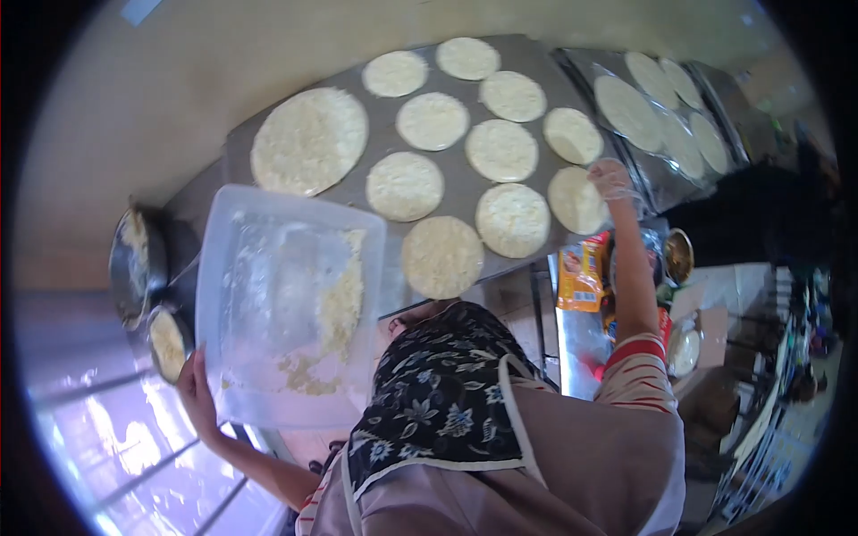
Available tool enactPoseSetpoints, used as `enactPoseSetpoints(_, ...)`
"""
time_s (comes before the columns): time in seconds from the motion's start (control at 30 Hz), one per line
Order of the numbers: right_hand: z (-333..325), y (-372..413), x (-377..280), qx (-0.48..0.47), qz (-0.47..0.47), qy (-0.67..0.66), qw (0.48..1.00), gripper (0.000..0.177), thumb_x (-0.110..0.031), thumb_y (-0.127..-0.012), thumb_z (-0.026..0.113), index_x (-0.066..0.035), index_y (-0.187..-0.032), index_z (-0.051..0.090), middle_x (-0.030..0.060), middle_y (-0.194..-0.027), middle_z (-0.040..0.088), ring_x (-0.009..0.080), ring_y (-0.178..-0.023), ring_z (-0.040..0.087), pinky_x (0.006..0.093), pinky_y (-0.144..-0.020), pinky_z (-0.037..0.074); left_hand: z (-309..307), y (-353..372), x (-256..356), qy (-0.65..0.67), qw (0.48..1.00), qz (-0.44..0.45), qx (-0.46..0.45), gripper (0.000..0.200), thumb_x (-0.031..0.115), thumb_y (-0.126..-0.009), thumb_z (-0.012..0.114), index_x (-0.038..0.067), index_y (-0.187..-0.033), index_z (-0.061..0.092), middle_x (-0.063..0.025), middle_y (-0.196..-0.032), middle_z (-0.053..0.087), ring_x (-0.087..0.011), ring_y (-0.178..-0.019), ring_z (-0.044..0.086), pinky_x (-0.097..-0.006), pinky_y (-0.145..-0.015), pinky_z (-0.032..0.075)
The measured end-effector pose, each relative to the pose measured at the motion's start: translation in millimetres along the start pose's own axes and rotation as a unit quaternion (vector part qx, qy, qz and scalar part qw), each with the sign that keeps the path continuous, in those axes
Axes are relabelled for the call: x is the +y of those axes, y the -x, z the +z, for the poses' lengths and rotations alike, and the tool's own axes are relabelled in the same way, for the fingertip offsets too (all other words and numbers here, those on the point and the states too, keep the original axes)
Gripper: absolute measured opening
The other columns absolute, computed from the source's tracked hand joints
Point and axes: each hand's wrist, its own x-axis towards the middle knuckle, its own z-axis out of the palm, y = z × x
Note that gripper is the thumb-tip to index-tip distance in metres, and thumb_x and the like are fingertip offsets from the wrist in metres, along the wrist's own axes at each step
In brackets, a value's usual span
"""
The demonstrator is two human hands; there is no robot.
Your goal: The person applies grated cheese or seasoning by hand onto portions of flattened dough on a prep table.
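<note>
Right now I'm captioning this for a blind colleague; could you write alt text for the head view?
A person's left hand holds a translucent white rectangular plastic tub with pale crumbs inside; the clear-gloved right hand is at a pale, round, flat disc on a grey table. More such discs, one larger, lie alongside.

Orange packet (581, 279), perhaps a carton (713, 335)
</note>
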Motion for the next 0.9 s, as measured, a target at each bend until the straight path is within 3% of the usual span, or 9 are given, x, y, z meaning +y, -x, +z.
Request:
enactPoseSetpoints(0.07,-20,-10,-63,-0.045,0.012,-0.054,0.997,0.014,-0.017,-0.077,0.067,-0.008,-0.088,0.067,0.0094,-0.076,0.065,0.0194,-0.072,0.063,0.03,-0.066,0.05,2,1,0,0.015,0.999,0.038,0.017,0.032,0.024,-0.093,0.053,-0.003,-0.106,0.063,-0.007,-0.089,0.065,-0.0111,-0.081,0.054,-0.0247,-0.077,0.043)
enactPoseSetpoints(0.1,-21,-14,-98,-0.043,-0.039,-0.228,0.972,0.014,-0.017,-0.077,0.067,-0.007,-0.086,0.067,0.0082,-0.078,0.065,0.0178,-0.071,0.063,0.0296,-0.065,0.05,2,2,4,0.007,0.999,0.03,0.027,0.032,0.025,-0.093,0.054,-0.004,-0.105,0.063,-0.007,-0.087,0.065,-0.011,-0.08,0.054,-0.0246,-0.076,0.043)
enactPoseSetpoints(0.2,-55,-1,-243,-0.123,-0.153,-0.555,0.808,0.013,-0.012,-0.077,0.07,-0.006,-0.088,0.068,0.0045,-0.077,0.066,0.0105,-0.07,0.061,0.0256,-0.066,0.05,1,1,4,0.016,0.999,0.005,0.029,0.033,0.026,-0.092,0.055,-0.004,-0.104,0.063,-0.0072,-0.08,0.064,-0.0106,-0.077,0.054,-0.0244,-0.074,0.043)
enactPoseSetpoints(0.27,-51,14,-323,-0.129,-0.264,-0.469,0.833,0.013,-0.01,-0.076,0.069,-0.007,-0.088,0.068,0.004,-0.077,0.065,0.0114,-0.069,0.061,0.0255,-0.065,0.049,2,4,10,0.031,0.999,0.007,0.033,0.033,0.026,-0.091,0.056,-0.004,-0.104,0.064,-0.0072,-0.077,0.064,-0.0102,-0.075,0.053,-0.025,-0.073,0.043)
enactPoseSetpoints(0.33,-24,23,-388,-0.219,-0.38,-0.434,0.787,0.012,-0.014,-0.073,0.067,-0.005,-0.082,0.066,0.0081,-0.076,0.065,0.0202,-0.068,0.061,0.0309,-0.067,0.051,2,6,14,0.008,0.999,-0.006,0.042,0.033,0.026,-0.091,0.056,-0.003,-0.103,0.064,-0.0077,-0.075,0.063,-0.0101,-0.074,0.052,-0.0257,-0.071,0.043)
enactPoseSetpoints(0.5,53,76,-492,-0.274,-0.457,-0.134,0.835,0.015,-0.012,-0.072,0.058,0.0,-0.074,0.065,0.0199,-0.076,0.063,0.0345,-0.072,0.063,0.0418,-0.067,0.051,0,12,14,-0.002,0.998,0.037,0.06,0.032,0.025,-0.091,0.057,-0.004,-0.1,0.064,-0.0101,-0.077,0.063,-0.0118,-0.073,0.053,-0.0261,-0.069,0.043)
enactPoseSetpoints(0.57,73,93,-501,-0.244,-0.452,-0.261,0.818,0.017,-0.012,-0.074,0.053,0.001,-0.073,0.064,0.0216,-0.079,0.063,0.0363,-0.075,0.063,0.043,-0.067,0.051,3,13,15,0.009,0.996,0.053,0.075,0.031,0.024,-0.091,0.057,-0.005,-0.099,0.063,-0.0115,-0.078,0.063,-0.0128,-0.071,0.053,-0.0269,-0.069,0.043)
enactPoseSetpoints(0.7,44,106,-490,-0.276,-0.436,-0.227,0.826,0.017,-0.013,-0.074,0.052,-0.001,-0.074,0.065,0.02,-0.079,0.065,0.0354,-0.075,0.064,0.0434,-0.066,0.051,-1,10,7,0.005,0.998,0.053,0.039,0.03,0.022,-0.093,0.054,-0.006,-0.1,0.062,-0.0096,-0.076,0.062,-0.0109,-0.071,0.05,-0.0262,-0.066,0.043)
enactPoseSetpoints(0.9,65,114,-491,-0.151,-0.467,-0.233,0.84,0.014,-0.013,-0.074,0.053,-0.003,-0.07,0.062,0.0187,-0.072,0.062,0.0335,-0.065,0.062,0.0418,-0.057,0.051,0,5,0,0.021,0.996,0.086,0.005,0.033,0.023,-0.095,0.049,-0.007,-0.102,0.061,-0.0076,-0.079,0.062,-0.0107,-0.073,0.051,-0.0253,-0.068,0.042)
